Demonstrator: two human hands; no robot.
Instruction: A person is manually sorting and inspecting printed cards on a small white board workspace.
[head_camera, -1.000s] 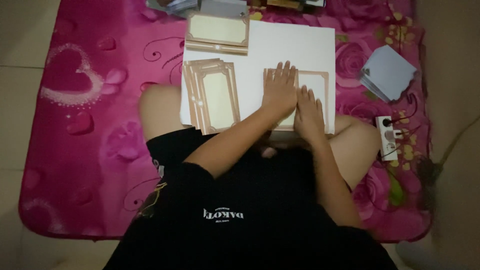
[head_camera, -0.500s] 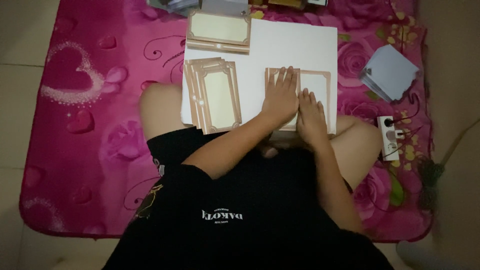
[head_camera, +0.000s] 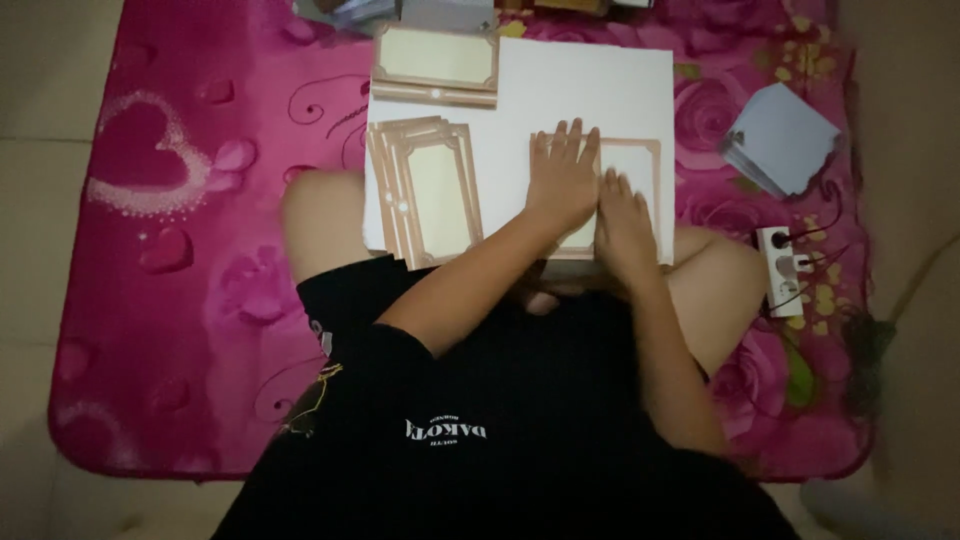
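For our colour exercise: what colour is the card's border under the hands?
Light brown border on the card, cream inside; head view.

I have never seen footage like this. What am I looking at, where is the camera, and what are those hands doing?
There is no machine here: a seated person wears a camera on the head, looking down at their own lap. A white board rests across the knees over a pink flowered mat. The left hand and right hand both press flat on a tan-bordered card; nothing is lifted. A fanned stack of similar cards lies to the left, and a white power strip at the right.
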